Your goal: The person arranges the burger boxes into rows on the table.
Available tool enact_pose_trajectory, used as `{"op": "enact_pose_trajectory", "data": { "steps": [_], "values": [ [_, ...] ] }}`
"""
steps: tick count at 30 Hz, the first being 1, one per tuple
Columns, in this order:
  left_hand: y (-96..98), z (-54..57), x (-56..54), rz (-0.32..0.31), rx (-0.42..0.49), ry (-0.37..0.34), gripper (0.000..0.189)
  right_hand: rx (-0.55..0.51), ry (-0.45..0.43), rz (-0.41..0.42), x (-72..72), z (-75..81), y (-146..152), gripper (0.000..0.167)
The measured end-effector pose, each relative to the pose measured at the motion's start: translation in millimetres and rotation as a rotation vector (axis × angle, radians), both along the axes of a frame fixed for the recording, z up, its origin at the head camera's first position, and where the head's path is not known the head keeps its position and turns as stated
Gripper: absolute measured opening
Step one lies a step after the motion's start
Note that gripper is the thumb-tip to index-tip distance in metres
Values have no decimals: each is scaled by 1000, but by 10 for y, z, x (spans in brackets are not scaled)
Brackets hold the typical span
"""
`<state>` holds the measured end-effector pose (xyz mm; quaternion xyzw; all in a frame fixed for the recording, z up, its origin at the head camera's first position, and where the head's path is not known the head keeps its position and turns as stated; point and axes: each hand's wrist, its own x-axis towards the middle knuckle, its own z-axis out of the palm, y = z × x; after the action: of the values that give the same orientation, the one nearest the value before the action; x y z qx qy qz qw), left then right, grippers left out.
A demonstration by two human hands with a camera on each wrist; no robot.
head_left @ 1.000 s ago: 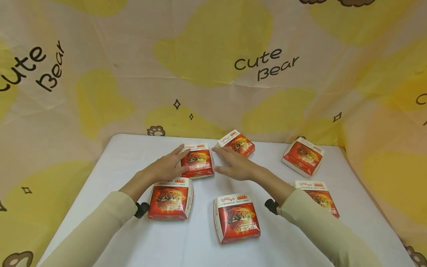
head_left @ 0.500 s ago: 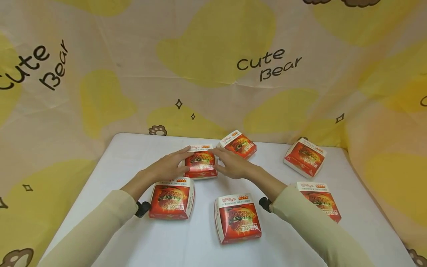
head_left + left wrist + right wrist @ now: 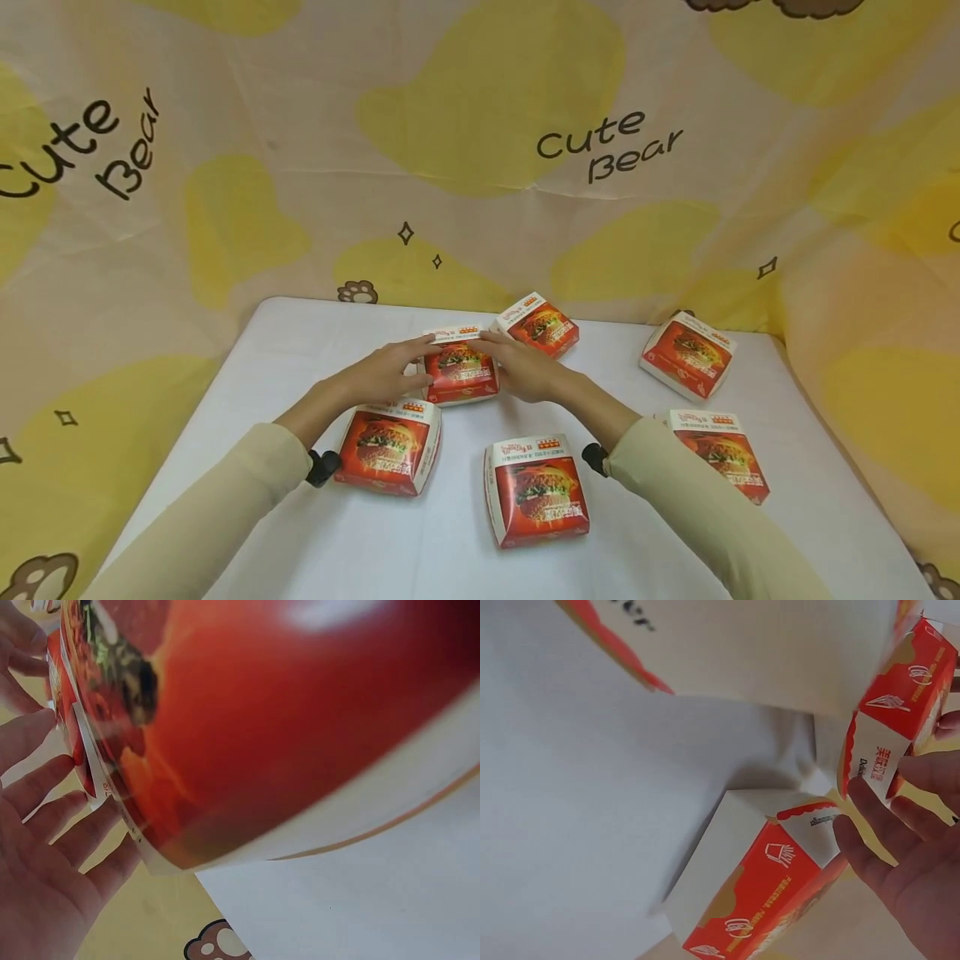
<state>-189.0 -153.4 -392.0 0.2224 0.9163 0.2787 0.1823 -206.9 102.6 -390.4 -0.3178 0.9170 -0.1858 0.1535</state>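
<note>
Red square cardboard burger box with a white printed rim (image 3: 463, 367) lies close to the far edge of the white cloth-covered worktop (image 3: 300, 350), left of the middle of this edge, and it appears to rest flat. The left hand (image 3: 386, 372) touches its left side with fingers quite straight, and the right hand (image 3: 528, 367) reaches over its right side, also with extended fingers. Neither hand is clenched; the box stays between them, and how strongly they press I cannot tell.

In my judgement, the reaching is done, but the work with this box is not complete, because both hands are on it and it is not let go.

Five similar boxes have no fingers on them. The tilted red and white box (image 3: 543, 327) lies just beside, at the far edge; the angled red carton box (image 3: 688, 354) is near the far right corner. The partly sleeve-covered box (image 3: 723, 446) lies toward the right edge, the front left box (image 3: 388, 446) toward the left edge, and the front middle box (image 3: 542, 492) is the nearest one. They lie separately at different angles and none is stacked, so whatever concerns them seems left open.
</note>
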Motion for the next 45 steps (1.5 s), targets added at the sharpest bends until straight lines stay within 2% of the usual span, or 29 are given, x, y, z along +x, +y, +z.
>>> {"op": "enact_pose_trajectory", "data": {
  "steps": [4, 11, 18, 23, 29, 33, 38, 40, 42, 45],
  "values": [
    [-3, 7, -6, -3, -9, 8, 57, 47, 22, -2, -1, -9, 3, 63],
    [-8, 2, -24, -1, 2, 22, 57, 66, 46, -1, 39, -22, -20, 63],
    [-19, 10, -25, 4, 40, 18, 58, 47, 56, -1, 58, -29, -29, 61],
    [-15, 14, -36, 6, 13, 15, 58, 30, 63, 5, 58, -28, -26, 60],
    [-32, 22, -60, 15, -18, 4, 57, -21, 112, -13, 35, -26, -52, 58],
    [-45, 37, -48, 57, -19, -2, 59, -28, 100, -29, 20, -33, -76, 59],
    [-43, 49, -14, 159, -49, 58, 63, -2, 62, -39, 25, -59, -91, 57],
    [-41, 51, -8, 176, -55, 69, 61, 7, 60, -42, 31, -59, -96, 56],
    [-38, 53, -2, 152, -36, 59, 59, 16, 73, -46, 37, -53, -100, 55],
    [-32, 63, 6, 99, 11, 5, 58, 27, 94, -44, 48, -33, -104, 52]
  ]
}}
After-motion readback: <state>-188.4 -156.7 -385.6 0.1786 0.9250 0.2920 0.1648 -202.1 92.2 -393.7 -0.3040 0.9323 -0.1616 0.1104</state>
